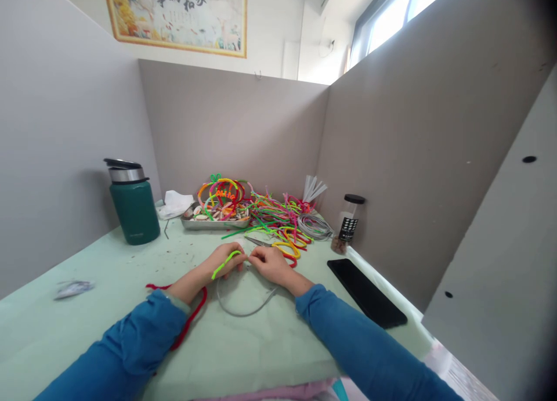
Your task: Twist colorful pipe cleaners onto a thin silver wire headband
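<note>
My left hand (228,260) is closed on a neon green pipe cleaner (224,264) that juts out toward the lower left. My right hand (270,264) is pinched close against it, fingertips meeting the left hand's near the end of a thin grey wire hoop (243,311) that curves down onto the table between my wrists. A red pipe cleaner (191,314) lies under and beside my left forearm. Both arms wear blue sleeves.
A green thermos (133,206) stands at the left. Behind my hands are a metal tray (215,222) of coloured hoops, a pile of pipe cleaners (278,218), scissors (259,241), a coil of grey wire (314,226) and a small jar (348,222). A black phone (366,292) lies right.
</note>
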